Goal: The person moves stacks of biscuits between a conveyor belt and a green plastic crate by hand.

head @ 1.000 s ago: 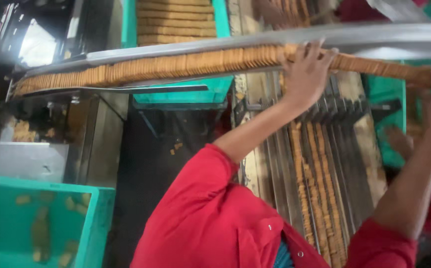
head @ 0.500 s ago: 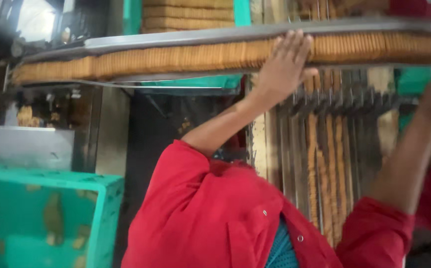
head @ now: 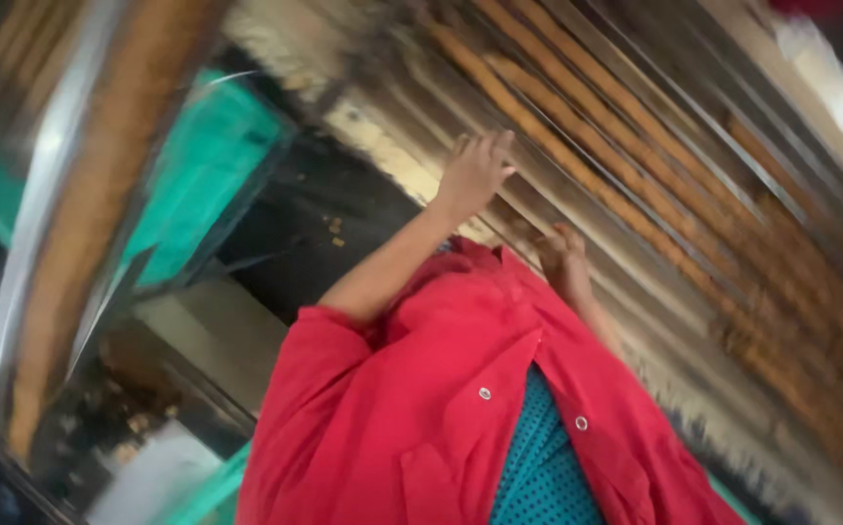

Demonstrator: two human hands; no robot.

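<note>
Hands at the near end of the biscuit lanes

The picture is tilted and smeared by motion. The left hand point(head: 475, 175) is stretched out ahead of the red sleeve point(head: 344, 389), fingers spread wide and holding nothing, lying on or just over the metal channel bed point(head: 421, 146) where the biscuit rows point(head: 635, 175) run. The right hand point(head: 565, 261) sits lower and closer to the body, fingers curled in; whether it grips anything I cannot tell, as blur hides the palm.

The rows are long brown lines of stacked biscuits lying in parallel lanes. Their long axis runs diagonally from the upper middle of the view down to the right edge, so they stretch away to the right of both hands. The left hand is nearer the upper ends of the lanes; the right hand lies just beside a lane further down.

At the left edge a separate metal tray point(head: 28, 262) carries another long biscuit line point(head: 91, 214), well apart from both hands, with a green crate point(head: 207, 165) between it and the lanes
</note>
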